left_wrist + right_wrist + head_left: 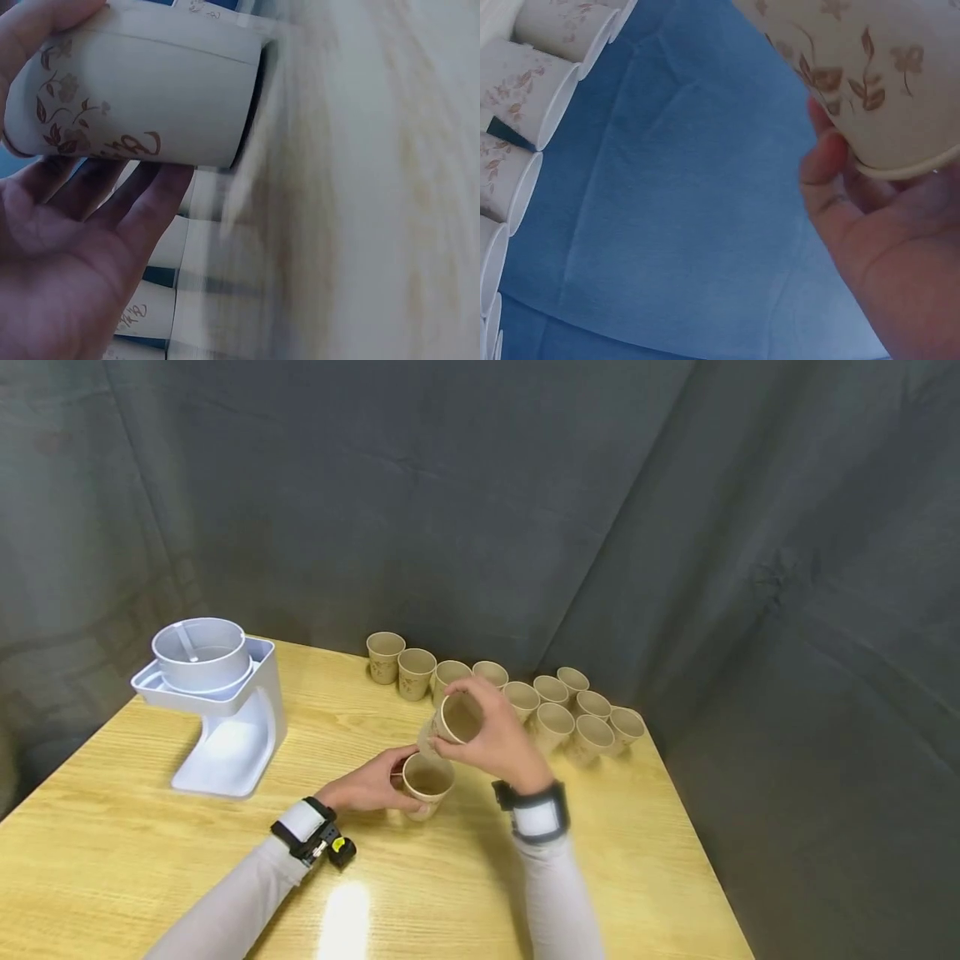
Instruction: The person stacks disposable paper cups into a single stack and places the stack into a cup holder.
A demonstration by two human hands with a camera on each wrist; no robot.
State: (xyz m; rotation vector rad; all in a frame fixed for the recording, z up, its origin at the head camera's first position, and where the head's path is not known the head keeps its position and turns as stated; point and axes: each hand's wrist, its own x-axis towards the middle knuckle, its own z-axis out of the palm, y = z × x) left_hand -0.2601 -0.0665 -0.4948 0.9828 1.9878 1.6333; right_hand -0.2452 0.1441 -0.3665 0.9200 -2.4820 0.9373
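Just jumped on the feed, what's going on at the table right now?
A person is handling paper cups at a wooden table. The left hand holds one cup upright on the tabletop, while the right hand holds a second cup tilted in the air just above it. More cups stand grouped along the far edge, and a white dispenser-like stand sits to the left.
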